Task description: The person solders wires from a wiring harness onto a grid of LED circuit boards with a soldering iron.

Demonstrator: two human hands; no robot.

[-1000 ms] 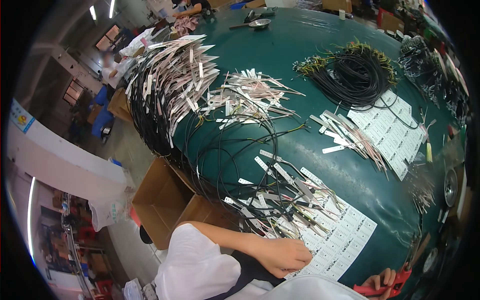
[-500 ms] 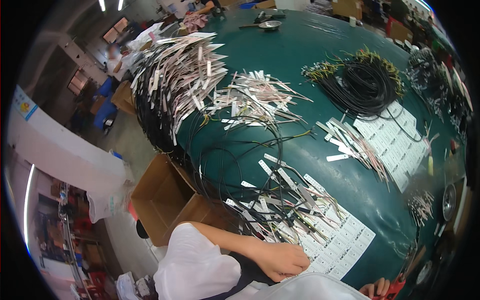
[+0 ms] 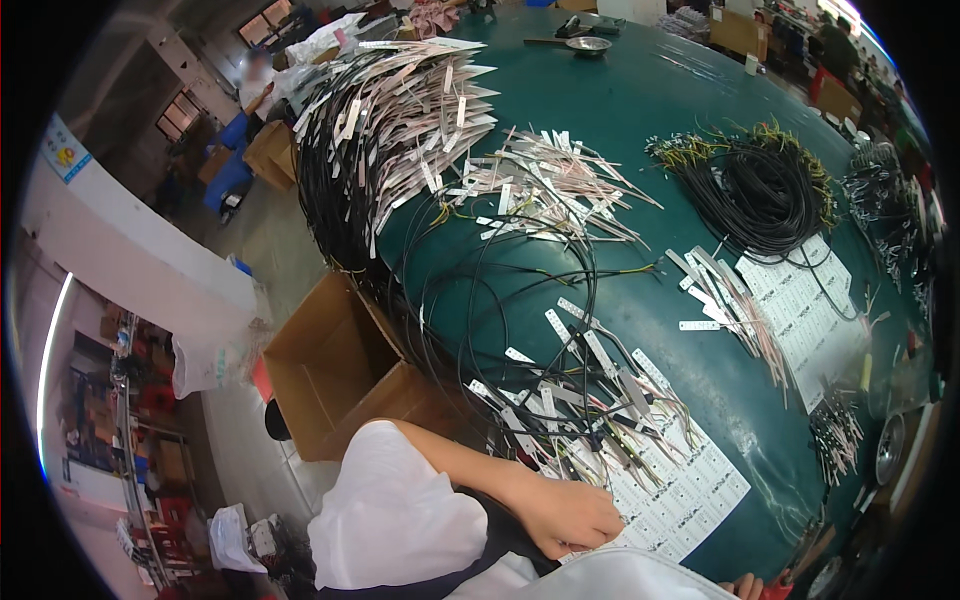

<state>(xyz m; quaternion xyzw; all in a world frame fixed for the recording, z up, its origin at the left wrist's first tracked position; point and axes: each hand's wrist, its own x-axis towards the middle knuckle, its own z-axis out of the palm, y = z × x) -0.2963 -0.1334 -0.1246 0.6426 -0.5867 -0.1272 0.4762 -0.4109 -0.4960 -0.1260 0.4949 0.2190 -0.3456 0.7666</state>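
My left hand rests on the lower left part of a white printed sheet, its fingers curled together. Whatever is pinched under them is hidden. Beside it, black cables with thin stripped wires and flat perforated light-coloured strips lie in a tangle partly over the sheet. At the lower edge, only the curled fingers of my right hand show, against a red-handled tool. The tool's kind cannot be made out.
A tall stack of cables with strips hangs over the green table's left edge, above an open cardboard box. Loose strips lie beside it. A coiled black cable bundle sits farther right, near another printed sheet and a metal dish.
The view has shifted, so the table's contents sit farther right and slightly higher. My left hand stays at about the same spot on the sheet; less of my right hand shows.
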